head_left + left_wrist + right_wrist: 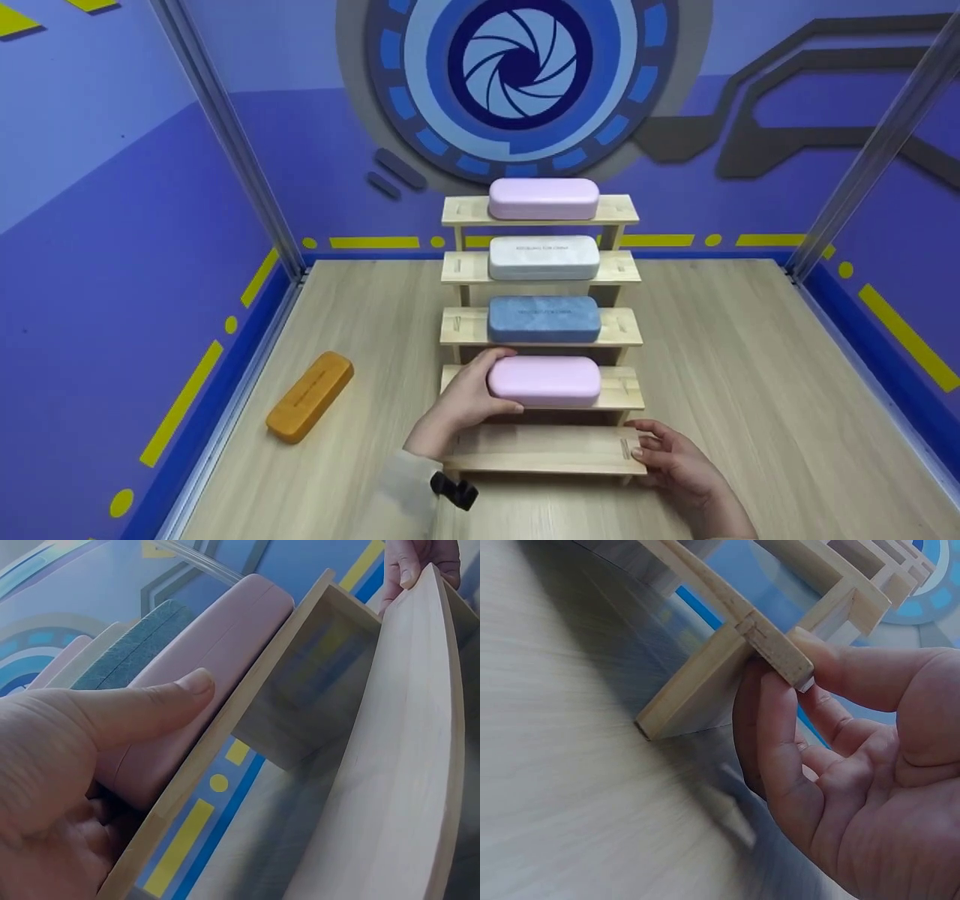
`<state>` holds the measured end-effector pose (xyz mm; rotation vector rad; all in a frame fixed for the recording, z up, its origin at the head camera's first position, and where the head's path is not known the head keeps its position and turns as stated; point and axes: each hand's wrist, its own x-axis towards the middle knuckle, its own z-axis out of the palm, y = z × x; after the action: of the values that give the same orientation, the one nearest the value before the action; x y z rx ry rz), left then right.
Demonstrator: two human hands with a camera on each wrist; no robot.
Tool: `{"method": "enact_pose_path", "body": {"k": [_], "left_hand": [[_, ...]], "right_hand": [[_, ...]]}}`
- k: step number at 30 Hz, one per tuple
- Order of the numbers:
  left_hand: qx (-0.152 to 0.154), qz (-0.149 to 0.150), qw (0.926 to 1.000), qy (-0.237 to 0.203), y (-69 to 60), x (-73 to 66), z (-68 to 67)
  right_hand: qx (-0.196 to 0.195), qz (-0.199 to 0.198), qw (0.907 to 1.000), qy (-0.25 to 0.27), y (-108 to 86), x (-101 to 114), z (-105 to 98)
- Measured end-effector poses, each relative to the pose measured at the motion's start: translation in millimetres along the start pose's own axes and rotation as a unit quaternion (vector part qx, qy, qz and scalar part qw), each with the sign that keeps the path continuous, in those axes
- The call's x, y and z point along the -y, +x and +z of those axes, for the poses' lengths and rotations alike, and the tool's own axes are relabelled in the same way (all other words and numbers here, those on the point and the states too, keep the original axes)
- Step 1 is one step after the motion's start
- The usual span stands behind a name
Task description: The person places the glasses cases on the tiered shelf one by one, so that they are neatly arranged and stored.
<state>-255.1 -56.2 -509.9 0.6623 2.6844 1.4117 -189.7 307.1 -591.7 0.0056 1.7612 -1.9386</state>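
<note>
A stepped wooden rack (540, 450) stands in the middle of the table. On its second step from the bottom lies a pink glasses case (544, 381). My left hand (471, 390) grips the left end of this case, its thumb along the front and fingers behind, partly hidden. The left wrist view shows the thumb pressed to the case (247, 622), which sits on the board. At the bottom step's right end, my right hand (681, 461) pinches the board edge between thumb and fingers, as the right wrist view also shows of the hand (855, 742).
Higher steps hold a blue case (544, 321), a white case (544, 259) and another pink case (544, 199). An orange-brown case (310, 397) lies slanted on the table (360, 315) to the left. Purple-blue panels (112, 300) enclose the table's back and sides.
</note>
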Motion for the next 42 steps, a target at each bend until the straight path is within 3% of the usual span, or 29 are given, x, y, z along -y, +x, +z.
{"method": "enact_pose_path", "body": {"k": [15,34,42], "left_hand": [[0.0,-0.022,0.9996,-0.017,-7.9,0.7,-4.9],[0.002,-0.019,0.9998,-0.006,-8.8,1.0,-5.5],[-0.001,-0.018,0.9998,-0.007,-13.0,2.2,-9.5]], "right_hand": [[-0.001,-0.005,0.9997,0.023,0.0,-3,0],[0.011,-0.019,0.9994,0.028,0.0,-4,0],[-0.007,0.003,0.9997,0.022,-0.4,-2,2]]}}
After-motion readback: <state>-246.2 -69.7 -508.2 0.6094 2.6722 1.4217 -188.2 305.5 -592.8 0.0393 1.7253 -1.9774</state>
